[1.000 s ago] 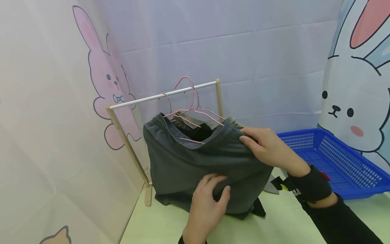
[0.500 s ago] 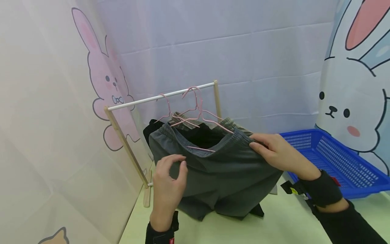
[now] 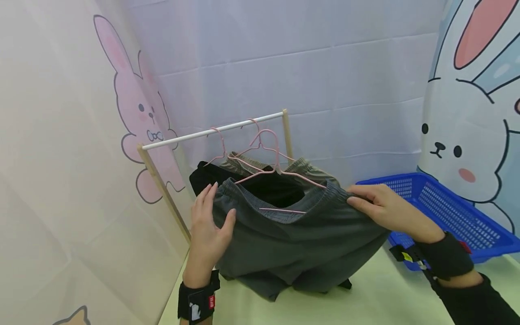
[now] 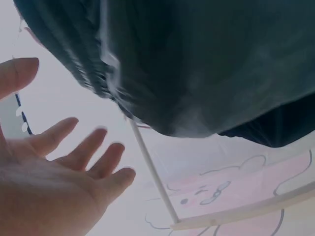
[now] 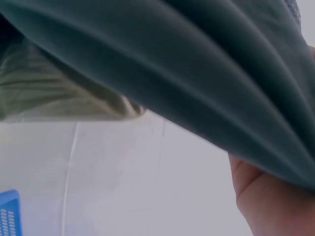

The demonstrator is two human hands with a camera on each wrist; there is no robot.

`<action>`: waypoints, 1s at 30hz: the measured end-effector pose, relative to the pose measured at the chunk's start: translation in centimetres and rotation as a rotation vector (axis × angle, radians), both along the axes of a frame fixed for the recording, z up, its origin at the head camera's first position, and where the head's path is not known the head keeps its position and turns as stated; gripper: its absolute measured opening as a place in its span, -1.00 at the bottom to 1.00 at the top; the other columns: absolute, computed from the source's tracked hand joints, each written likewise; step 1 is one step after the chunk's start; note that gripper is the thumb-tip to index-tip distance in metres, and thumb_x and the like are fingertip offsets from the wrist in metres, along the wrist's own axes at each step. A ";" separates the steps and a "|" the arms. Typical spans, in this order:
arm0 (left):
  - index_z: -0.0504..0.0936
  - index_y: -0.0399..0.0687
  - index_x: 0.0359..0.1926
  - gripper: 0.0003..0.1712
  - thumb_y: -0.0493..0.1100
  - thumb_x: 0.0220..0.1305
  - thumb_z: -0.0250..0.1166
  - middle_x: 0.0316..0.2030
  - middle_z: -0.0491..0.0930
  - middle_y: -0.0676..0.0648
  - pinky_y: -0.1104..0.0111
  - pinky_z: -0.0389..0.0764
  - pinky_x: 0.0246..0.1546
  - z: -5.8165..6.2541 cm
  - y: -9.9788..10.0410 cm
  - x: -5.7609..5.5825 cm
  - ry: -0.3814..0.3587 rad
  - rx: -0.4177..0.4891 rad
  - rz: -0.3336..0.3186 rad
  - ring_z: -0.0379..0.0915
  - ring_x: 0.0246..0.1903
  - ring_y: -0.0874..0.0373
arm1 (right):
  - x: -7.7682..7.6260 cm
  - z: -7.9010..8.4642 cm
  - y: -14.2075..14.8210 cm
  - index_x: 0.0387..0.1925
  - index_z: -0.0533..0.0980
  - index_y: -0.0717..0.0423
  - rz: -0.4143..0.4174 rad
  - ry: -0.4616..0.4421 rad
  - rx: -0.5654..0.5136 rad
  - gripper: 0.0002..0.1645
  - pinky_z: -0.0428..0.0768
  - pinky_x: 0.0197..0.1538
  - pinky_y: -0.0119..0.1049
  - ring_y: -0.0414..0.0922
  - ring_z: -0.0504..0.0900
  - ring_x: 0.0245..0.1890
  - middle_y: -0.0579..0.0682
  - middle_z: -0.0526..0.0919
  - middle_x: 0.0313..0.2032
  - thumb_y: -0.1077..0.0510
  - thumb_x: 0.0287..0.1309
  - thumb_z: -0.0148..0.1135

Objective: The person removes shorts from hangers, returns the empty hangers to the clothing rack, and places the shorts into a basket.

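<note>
Dark grey elastic-waist shorts [image 3: 300, 253] hang on a pink wire hanger [image 3: 277, 155], its hook below and in front of the rail. My right hand [image 3: 392, 212] pinches the right end of the waistband between thumb and fingers. In the right wrist view the grey cloth covers most of that hand [image 5: 270, 201]. My left hand [image 3: 209, 234] is at the left end of the waistband, fingers extended and thumb apart. The left wrist view shows that hand [image 4: 59, 182] palm up beside the gathered waistband, a gap between them.
Behind, black shorts [image 3: 201, 176] and beige shorts [image 3: 313, 171] hang on pink hangers from the white rail [image 3: 183, 135] of a small wooden-legged rack. A blue plastic basket [image 3: 451, 212] sits at the right on the pale green table [image 3: 365, 298].
The hanger's hook has come off the rail, and the grey shorts have moved right and toward me in my right hand. My left hand has risen from the shorts' front to the left waistband.
</note>
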State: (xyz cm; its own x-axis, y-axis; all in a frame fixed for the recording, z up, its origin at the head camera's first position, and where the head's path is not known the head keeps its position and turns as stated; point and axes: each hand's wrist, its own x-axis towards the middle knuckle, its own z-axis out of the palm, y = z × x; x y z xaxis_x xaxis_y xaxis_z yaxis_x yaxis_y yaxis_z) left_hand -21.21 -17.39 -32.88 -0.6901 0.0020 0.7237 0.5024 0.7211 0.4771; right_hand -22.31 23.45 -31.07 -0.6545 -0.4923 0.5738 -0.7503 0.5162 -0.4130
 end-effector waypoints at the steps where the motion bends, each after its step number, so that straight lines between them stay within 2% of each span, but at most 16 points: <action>1: 0.26 0.04 0.58 -0.14 -0.13 0.33 0.39 0.52 0.22 -0.13 -0.30 0.24 0.36 -0.1 -0.2 -0.2 -0.017 -0.015 -0.011 0.06 0.50 -0.14 | 0.0 -0.1 0.2 -0.05 0.64 -0.14 0.002 -0.009 0.001 -0.71 0.47 -0.27 -0.34 -0.34 0.50 -0.37 -0.30 0.53 -0.36 0.31 0.45 0.16; 4: 0.31 0.03 0.55 -0.22 -0.05 0.38 0.37 0.46 0.31 -0.15 -0.27 0.21 0.39 -0.3 -0.6 -0.7 -0.063 -0.046 -0.042 0.11 0.48 -0.14 | 0.0 -0.5 0.8 0.00 0.66 -0.11 0.006 -0.034 0.005 -0.70 0.49 -0.26 -0.34 -0.33 0.51 -0.36 -0.29 0.54 -0.35 0.32 0.44 0.17; 8: 0.36 0.03 0.52 -0.30 0.03 0.45 0.33 0.39 0.38 -0.16 -0.25 0.31 0.35 -0.6 -0.9 -0.9 -0.111 -0.057 -0.058 0.23 0.41 -0.14 | 0.0 -1.1 1.5 -0.01 0.67 -0.07 -0.006 -0.060 0.006 -0.71 0.49 -0.27 -0.34 -0.34 0.50 -0.37 -0.27 0.55 -0.36 0.33 0.43 0.18; 15: 0.53 0.04 0.39 -0.47 0.01 0.48 0.30 0.25 0.52 -0.14 -0.20 0.48 0.21 -1.3 -0.9 -1.3 -0.122 -0.100 -0.065 0.40 0.26 -0.12 | -0.2 -2.3 2.2 0.03 0.69 0.04 -0.009 -0.047 -0.012 -0.69 0.54 -0.25 -0.34 -0.36 0.52 -0.33 -0.25 0.64 -0.28 0.37 0.39 0.21; 19: 0.59 0.06 0.30 -0.56 0.03 0.49 0.29 0.09 0.63 -0.12 -0.09 0.58 0.04 -2.0 -0.8 -1.6 -0.136 -0.110 -0.067 0.52 0.05 -0.06 | -0.4 -3.1 2.4 -0.07 0.69 -0.02 0.005 -0.040 -0.033 -0.69 0.49 -0.30 -0.36 -0.35 0.50 -0.38 -0.27 0.59 -0.35 0.41 0.35 0.22; 22: 0.61 0.05 0.22 -0.62 0.04 0.50 0.26 0.02 0.66 -0.09 -0.05 0.61 0.01 -2.7 -0.7 -1.8 -0.153 -0.115 -0.088 0.58 -0.04 0.00 | -0.4 -3.6 2.5 -0.10 0.68 -0.04 -0.003 -0.040 -0.038 -0.68 0.49 -0.31 -0.36 -0.35 0.49 -0.38 -0.28 0.58 -0.36 0.42 0.33 0.23; 26: 0.64 0.01 0.09 -0.73 -0.01 0.49 0.28 -0.07 0.69 -0.03 0.02 0.65 0.02 -3.3 -0.6 -2.0 -0.135 -0.107 -0.127 0.62 -0.13 0.11 | -0.5 -4.2 2.5 -0.08 0.70 -0.01 -0.034 -0.036 -0.041 -0.70 0.52 -0.30 -0.36 -0.36 0.51 -0.37 -0.28 0.62 -0.34 0.41 0.33 0.25; 30: 0.67 0.04 -0.02 -0.83 -0.05 0.47 0.31 -0.21 0.70 0.06 0.08 0.68 -0.10 -3.6 -0.3 -2.1 -0.084 -0.109 -0.128 0.59 -0.27 0.22 | -0.4 -4.6 2.6 -0.05 0.73 0.04 -0.087 -0.006 -0.037 -0.71 0.57 -0.26 -0.35 -0.38 0.54 -0.34 -0.25 0.69 -0.29 0.40 0.31 0.28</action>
